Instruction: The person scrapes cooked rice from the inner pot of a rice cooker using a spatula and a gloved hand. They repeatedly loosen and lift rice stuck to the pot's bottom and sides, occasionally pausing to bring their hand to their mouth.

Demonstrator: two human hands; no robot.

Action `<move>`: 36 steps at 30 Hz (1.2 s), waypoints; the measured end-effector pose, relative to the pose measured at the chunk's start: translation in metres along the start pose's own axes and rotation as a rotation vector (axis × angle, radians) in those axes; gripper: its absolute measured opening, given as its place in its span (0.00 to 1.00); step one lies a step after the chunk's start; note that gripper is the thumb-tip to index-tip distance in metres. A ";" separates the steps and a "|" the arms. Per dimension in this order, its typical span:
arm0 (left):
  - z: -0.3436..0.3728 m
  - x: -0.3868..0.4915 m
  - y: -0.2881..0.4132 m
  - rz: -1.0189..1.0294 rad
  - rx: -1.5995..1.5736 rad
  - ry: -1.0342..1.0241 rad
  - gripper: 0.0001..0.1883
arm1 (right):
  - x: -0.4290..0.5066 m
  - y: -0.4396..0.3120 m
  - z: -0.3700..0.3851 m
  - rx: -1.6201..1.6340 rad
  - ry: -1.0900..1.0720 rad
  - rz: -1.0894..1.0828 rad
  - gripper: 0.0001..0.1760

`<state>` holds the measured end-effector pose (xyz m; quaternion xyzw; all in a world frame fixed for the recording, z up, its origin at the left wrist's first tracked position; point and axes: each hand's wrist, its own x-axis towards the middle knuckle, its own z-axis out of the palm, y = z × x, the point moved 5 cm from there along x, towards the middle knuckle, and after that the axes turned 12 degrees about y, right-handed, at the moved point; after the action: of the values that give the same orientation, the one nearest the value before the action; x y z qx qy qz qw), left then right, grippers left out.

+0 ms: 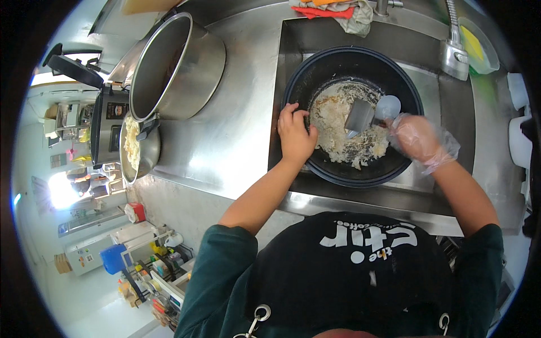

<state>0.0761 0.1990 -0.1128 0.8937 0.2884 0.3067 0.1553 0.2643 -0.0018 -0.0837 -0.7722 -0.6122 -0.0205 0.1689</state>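
Note:
A large black cooking pot (pixel 355 53) rests in the stainless steel sink, with cooked rice (pixel 334 122) stuck across its bottom. My left hand (pixel 297 133) is bare and grips the pot's left rim, fingers bent over the edge. Inside a clear plastic glove, my right hand (pixel 416 135) is closed around the handle of a flat metal scraper (pixel 359 116), whose blade is over the rice. A whitish plastic paddle (pixel 388 107) shows beside the scraper; whether the same hand holds it is hidden.
Left on the steel counter (pixel 241 126) stand a tall steel pot (pixel 198 72) and a steel bowl of rice (pixel 132 145), near a rice cooker (pixel 112 126). Folded cloths (pixel 338 14) lie behind the sink (pixel 456 126). A spray faucet (pixel 455 57) hangs at the back right.

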 end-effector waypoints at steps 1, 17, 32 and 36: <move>0.000 0.002 -0.002 -0.039 -0.070 0.040 0.16 | -0.001 -0.001 0.002 0.012 0.026 0.004 0.07; -0.004 -0.004 0.001 -0.020 0.015 0.147 0.11 | -0.040 -0.006 0.042 0.029 0.058 0.070 0.07; -0.005 -0.010 0.008 -0.032 0.018 0.153 0.11 | -0.045 -0.023 0.073 0.009 0.012 0.277 0.14; -0.005 -0.009 0.014 0.030 0.067 0.134 0.11 | -0.039 -0.024 0.059 0.050 -0.003 0.365 0.16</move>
<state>0.0728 0.1829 -0.1069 0.8799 0.2950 0.3584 0.1011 0.2218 -0.0167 -0.1433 -0.8659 -0.4627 0.0270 0.1879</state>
